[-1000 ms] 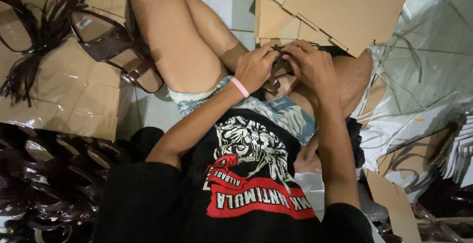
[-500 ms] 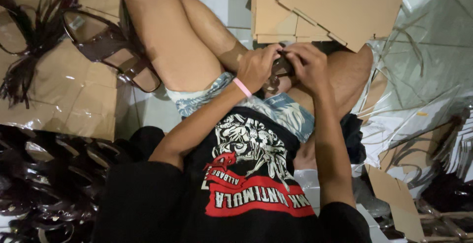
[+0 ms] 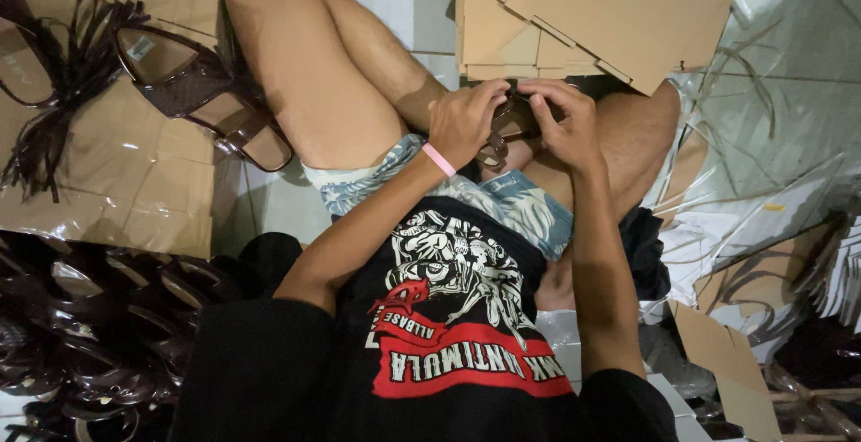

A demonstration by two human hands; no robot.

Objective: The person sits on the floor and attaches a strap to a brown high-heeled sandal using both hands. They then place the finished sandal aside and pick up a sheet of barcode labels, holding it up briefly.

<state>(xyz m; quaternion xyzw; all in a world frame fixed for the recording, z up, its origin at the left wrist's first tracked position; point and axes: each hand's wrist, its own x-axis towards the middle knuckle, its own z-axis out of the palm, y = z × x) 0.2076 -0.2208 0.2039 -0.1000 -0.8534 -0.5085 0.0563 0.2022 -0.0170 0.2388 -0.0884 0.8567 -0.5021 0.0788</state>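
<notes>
Both hands meet over lap, clamped on dark brown sandal (image 3: 513, 125). Left hand (image 3: 462, 121), pink wristband (image 3: 439, 160), grips near side; right hand (image 3: 565, 119) fingers curled over far side. Just beyond grip: stack of flat tan cardboard (image 3: 619, 12). Far left of grip: brown sandal (image 3: 202, 92) on cardboard sheet, pale rectangular label on insole. Right of grip: crumpled clear plastic bags (image 3: 762, 164). Lower left: dark sandals in rows (image 3: 90, 316).

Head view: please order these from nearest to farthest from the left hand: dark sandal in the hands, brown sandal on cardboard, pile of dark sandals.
1. Dark sandal: held in the left hand.
2. Brown sandal: on cardboard, far left.
3. Pile of dark sandals: bottom left corner.
</notes>
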